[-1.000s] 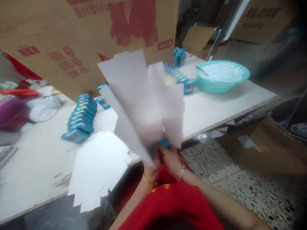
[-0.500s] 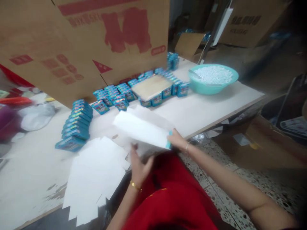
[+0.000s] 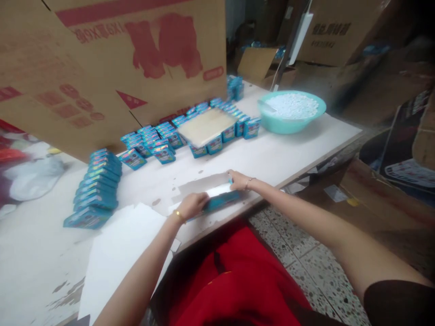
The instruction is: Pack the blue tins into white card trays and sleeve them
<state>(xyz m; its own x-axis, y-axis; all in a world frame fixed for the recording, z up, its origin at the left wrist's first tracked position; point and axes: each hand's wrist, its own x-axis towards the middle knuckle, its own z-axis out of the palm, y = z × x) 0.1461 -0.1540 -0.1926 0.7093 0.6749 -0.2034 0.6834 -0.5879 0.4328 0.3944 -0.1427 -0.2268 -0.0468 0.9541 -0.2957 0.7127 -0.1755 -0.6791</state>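
Note:
A partly folded cardboard carton (image 3: pixel 222 199), white inside and blue outside, rests on the table near its front edge. My left hand (image 3: pixel 193 206) is closed on its left part, fingers bent over the upright blue side. At its right end, my right hand (image 3: pixel 238 180) grips the short side between thumb and fingers. Left of the carton lies a spread stack of flat carton blanks (image 3: pixel 118 253), white side up, partly covered by my left forearm. Beyond my hands, several small blue packets (image 3: pixel 165 154) stand in rows, and a pale flat board (image 3: pixel 207 126) lies on top of some.
A turquoise basin (image 3: pixel 288 124) of small white pieces stands at the table's right. A tall cardboard box (image 3: pixel 112 59) rises behind the packets. Another row of blue packets (image 3: pixel 97 185) runs along the left. A clear plastic bag (image 3: pixel 34 176) sits at far left.
The carton, a tilted white sheet before, now lies lower on the table with its blue side raised. My left hand has moved up from below onto it. The view has shifted slightly.

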